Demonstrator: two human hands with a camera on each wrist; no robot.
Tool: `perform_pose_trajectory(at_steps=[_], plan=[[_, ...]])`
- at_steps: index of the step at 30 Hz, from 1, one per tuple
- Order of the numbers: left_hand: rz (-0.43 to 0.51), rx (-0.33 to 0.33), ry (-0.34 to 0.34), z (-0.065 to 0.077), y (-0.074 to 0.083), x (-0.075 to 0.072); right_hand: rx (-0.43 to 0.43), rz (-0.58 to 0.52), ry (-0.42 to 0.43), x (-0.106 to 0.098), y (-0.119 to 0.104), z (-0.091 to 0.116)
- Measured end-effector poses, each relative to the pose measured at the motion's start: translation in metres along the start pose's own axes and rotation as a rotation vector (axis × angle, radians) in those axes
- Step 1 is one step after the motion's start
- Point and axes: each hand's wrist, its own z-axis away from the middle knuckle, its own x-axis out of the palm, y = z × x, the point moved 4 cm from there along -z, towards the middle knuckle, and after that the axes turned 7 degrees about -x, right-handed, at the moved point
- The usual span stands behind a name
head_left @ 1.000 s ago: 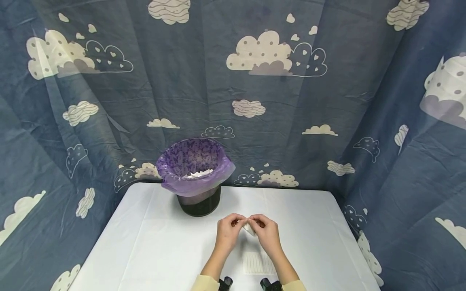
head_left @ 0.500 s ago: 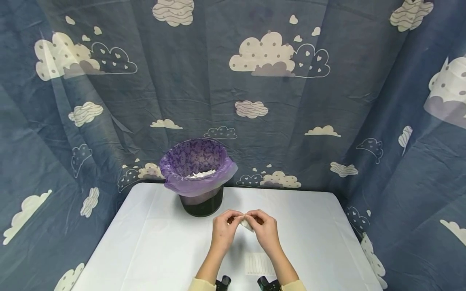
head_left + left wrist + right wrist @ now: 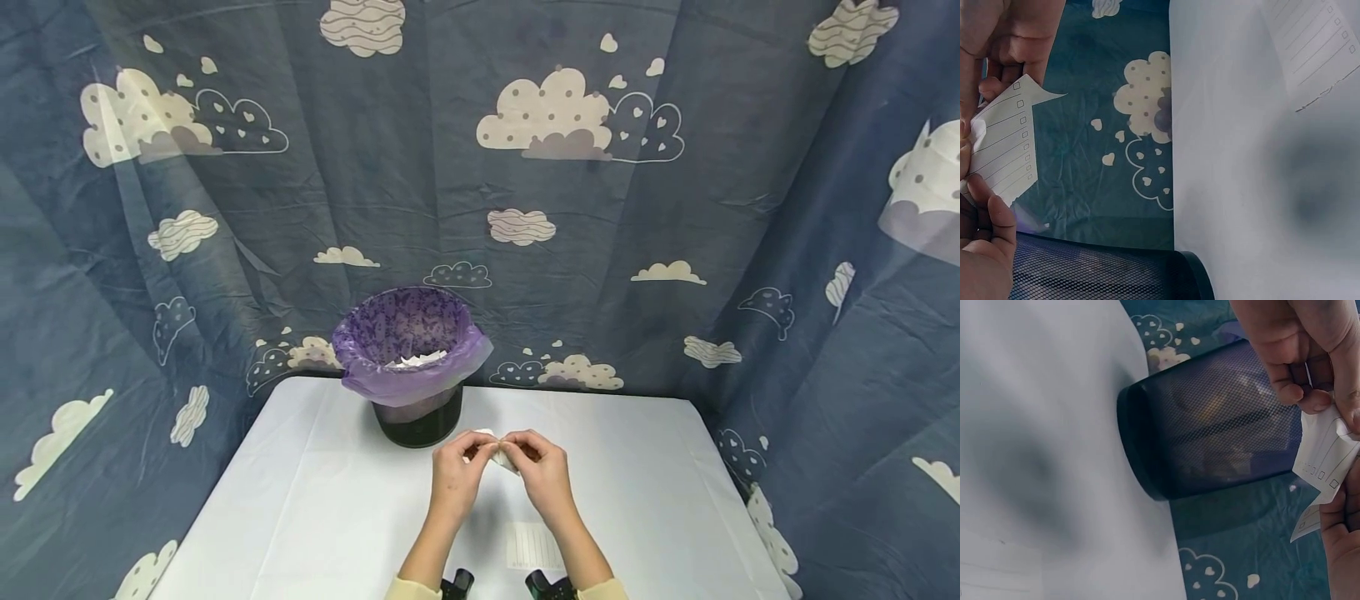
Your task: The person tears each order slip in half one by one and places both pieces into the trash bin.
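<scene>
My left hand (image 3: 453, 475) and right hand (image 3: 543, 469) meet above the table, fingertips close together. Both pinch a piece of lined paper (image 3: 1007, 147) with a row of small checkboxes along one side. In the left wrist view the paper is creased and has a pointed flap sticking out. Its lower end goes behind the left fingers (image 3: 1002, 219). The right wrist view shows the same paper bent, with a notch near the right fingers. Below the hands a second lined sheet (image 3: 531, 546) lies flat on the table, one edge ragged and torn.
A black mesh wastebasket (image 3: 1210, 425) with a purple bag (image 3: 405, 392) over its rim stands at the back left of the white table (image 3: 330, 517). White paper scraps (image 3: 416, 360) show inside it. A blue cloud-patterned curtain (image 3: 585, 317) surrounds the table behind and at the sides.
Both hands have risen slightly away from the body and shifted a little left, still pinching the paper. A white edge of it now shows above the fingers. The sheet on the table stays put.
</scene>
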Motion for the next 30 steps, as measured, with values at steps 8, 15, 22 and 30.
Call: perform_pose_trajectory(at_steps=[8,15,22,30], plan=[[0.030,0.029,0.010,0.0005,0.0046,-0.0026,0.035,-0.047,-0.004,0.0018,-0.0006,0.0005],[0.043,0.038,0.026,0.0012,0.0044,-0.0036,0.047,-0.095,-0.007,0.0039,0.0003,0.0010],[0.033,0.044,0.031,0.0004,0.0043,-0.0031,0.046,-0.077,-0.005,0.0025,-0.0008,0.0008],[0.039,0.050,0.036,0.0004,0.0058,-0.0018,0.041,-0.067,0.013,-0.0001,-0.0020,-0.0006]])
